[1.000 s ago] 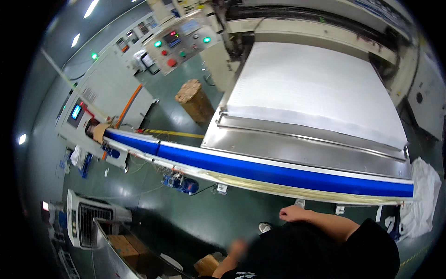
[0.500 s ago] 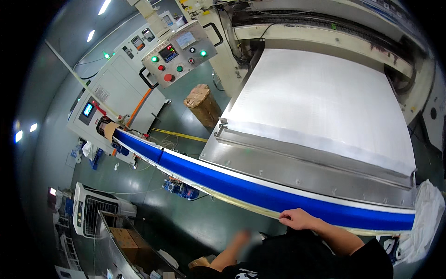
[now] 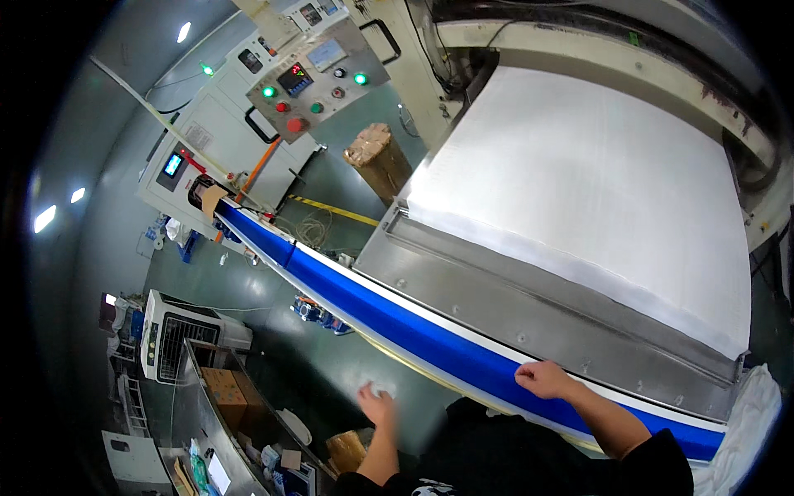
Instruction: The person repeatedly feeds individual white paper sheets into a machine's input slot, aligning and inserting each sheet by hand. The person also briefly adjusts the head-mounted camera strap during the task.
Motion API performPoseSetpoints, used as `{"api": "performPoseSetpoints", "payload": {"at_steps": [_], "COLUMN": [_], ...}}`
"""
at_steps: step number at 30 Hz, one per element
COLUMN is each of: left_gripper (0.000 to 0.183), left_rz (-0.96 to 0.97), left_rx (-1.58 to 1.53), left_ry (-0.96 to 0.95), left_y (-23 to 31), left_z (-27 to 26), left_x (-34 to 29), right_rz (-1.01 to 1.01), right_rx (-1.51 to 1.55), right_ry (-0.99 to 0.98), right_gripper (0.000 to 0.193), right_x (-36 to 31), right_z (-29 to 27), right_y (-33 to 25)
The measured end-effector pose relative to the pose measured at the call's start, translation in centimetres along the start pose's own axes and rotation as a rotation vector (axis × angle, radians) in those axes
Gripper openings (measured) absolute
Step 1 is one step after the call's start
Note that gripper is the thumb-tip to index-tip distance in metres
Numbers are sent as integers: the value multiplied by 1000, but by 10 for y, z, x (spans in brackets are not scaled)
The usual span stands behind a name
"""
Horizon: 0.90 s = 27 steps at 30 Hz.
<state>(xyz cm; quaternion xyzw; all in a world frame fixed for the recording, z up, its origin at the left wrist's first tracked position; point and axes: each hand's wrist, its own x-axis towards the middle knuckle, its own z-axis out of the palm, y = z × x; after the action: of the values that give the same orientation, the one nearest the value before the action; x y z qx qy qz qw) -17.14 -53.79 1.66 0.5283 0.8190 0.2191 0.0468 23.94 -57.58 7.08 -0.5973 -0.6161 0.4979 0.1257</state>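
My right hand (image 3: 542,379) is over the blue belt (image 3: 397,332) of the narrow conveyor, near its right part. Its fingers are curled together, and whatever they may hold is hidden. My left hand (image 3: 377,405) hangs over the floor on the near side of the conveyor. The fingers there look apart, slightly blurred, and I see nothing in them. Beyond the belt, a wide white sheet (image 3: 587,198) comes out of the large machine and lies along a metal plate (image 3: 496,302), its front edge hanging a little unevenly.
A control panel (image 3: 322,78) with lit buttons hangs at upper left. A brown wrapped roll (image 3: 378,161) stands on the floor below it. At lower left are a metal cart (image 3: 186,413) with a cardboard box (image 3: 223,397), and a white air cooler (image 3: 194,335). White plastic (image 3: 748,422) bunches at right.
My left hand has moved up and leftward, out from beside my body. My right hand has shifted from the belt's near edge to over the blue belt. The view has tilted slightly.
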Motion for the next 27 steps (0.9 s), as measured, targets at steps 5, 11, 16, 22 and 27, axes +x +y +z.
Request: {"api": "performPoseSetpoints", "payload": {"at_steps": [5,11,16,22,27], "left_gripper": [35,34,36,36,39], "left_rz": [308,688,851,985,968], "left_rx": [16,-207,-228,-160,-121], "left_ry": [268,113,-206,-228,-251], "left_y": [47,146,216,251,248], "left_z": [-17,36,111,179,196], "left_x": [76,153,184,211,217], "right_rz": [58,116,216,123,8], "right_rx": [118,115,103,-84,-126], "right_ry": [105,256,273,349,390], "right_gripper": [26,24,25,25,21], "right_x": [23,44,83,176,291], "right_z": [-10,-30,-60,-105,-146], "right_y": [10,-2,-17,-50,-80]}}
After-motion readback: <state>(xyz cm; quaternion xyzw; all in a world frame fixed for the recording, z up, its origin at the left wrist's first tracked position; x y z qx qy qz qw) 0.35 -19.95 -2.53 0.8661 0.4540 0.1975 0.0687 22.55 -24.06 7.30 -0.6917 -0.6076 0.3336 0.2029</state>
